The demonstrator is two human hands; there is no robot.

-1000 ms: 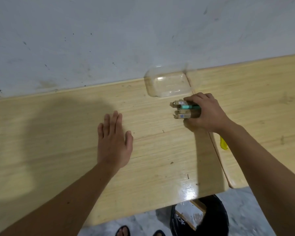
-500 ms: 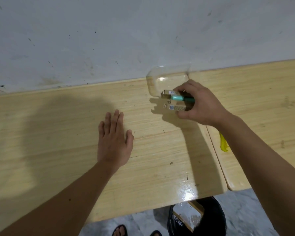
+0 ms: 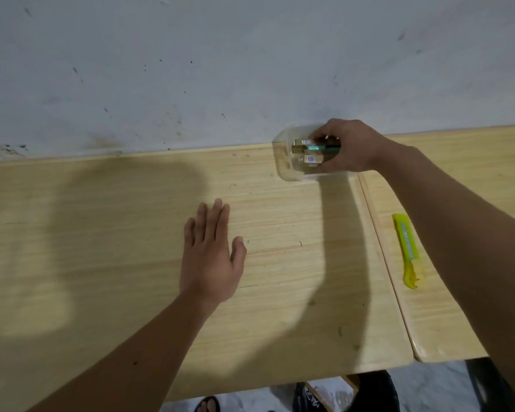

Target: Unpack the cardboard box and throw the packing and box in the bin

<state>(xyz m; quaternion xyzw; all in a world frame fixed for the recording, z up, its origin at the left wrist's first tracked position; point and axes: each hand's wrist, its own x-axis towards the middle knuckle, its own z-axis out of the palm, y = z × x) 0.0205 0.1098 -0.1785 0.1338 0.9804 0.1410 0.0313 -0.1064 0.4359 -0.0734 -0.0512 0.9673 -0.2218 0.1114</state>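
Your right hand, its grip clamped on the small unpacked items, holds them inside the clear plastic container at the table's back edge, while your left hand lies flat with fingers spread, so next release them there.

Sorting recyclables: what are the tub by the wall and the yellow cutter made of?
The tub looks like clear, glossy thin plastic: the tabletop shows through it. The cutter appears to be matte yellow plastic with a pale, possibly metal strip along its middle.
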